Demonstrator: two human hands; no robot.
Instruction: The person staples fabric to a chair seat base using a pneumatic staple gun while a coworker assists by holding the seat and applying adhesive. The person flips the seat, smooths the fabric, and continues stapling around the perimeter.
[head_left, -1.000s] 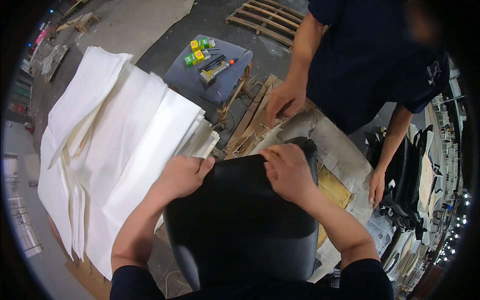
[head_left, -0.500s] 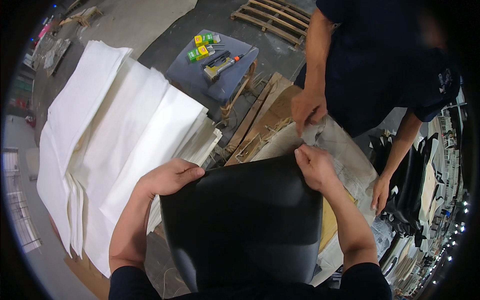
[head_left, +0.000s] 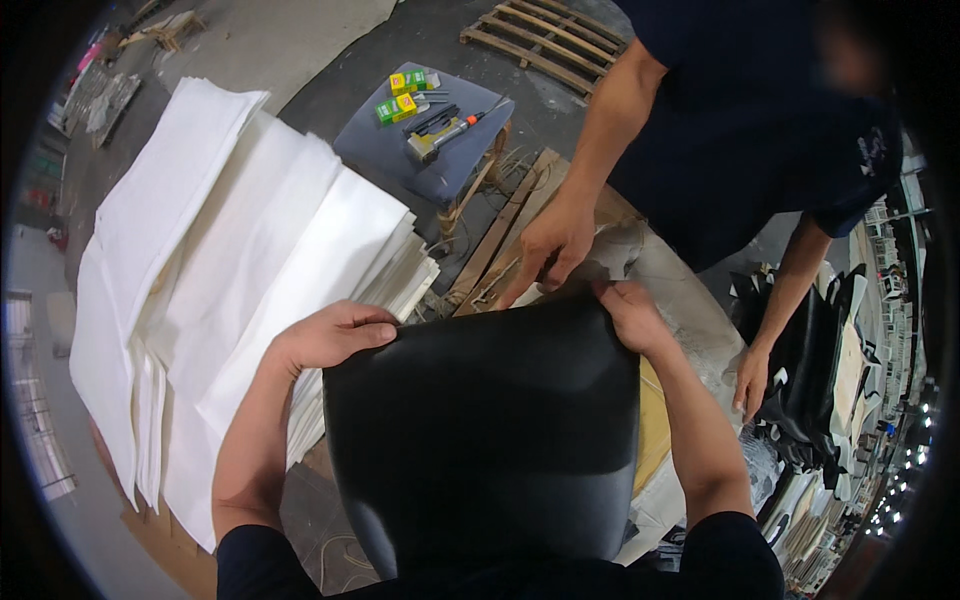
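Helper's hand [head_left: 558, 245]: further left now, near the black pad [head_left: 480, 440].
Left hand [head_left: 335, 340], right hand [head_left: 637, 318]: grip its 2 far corners.
Black pad: between both hands.
Pad step: probably pulling snug; next needs steady fingers.

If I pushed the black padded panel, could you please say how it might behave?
The black padded panel probably stays fairly stiff, as its broad face lies unfolded. Its smooth sheen suggests it may be slightly slippery.

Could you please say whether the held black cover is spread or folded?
Spread: the black cover shows a smooth face without folds, the left hand and right hand at its far corners; underside hidden.
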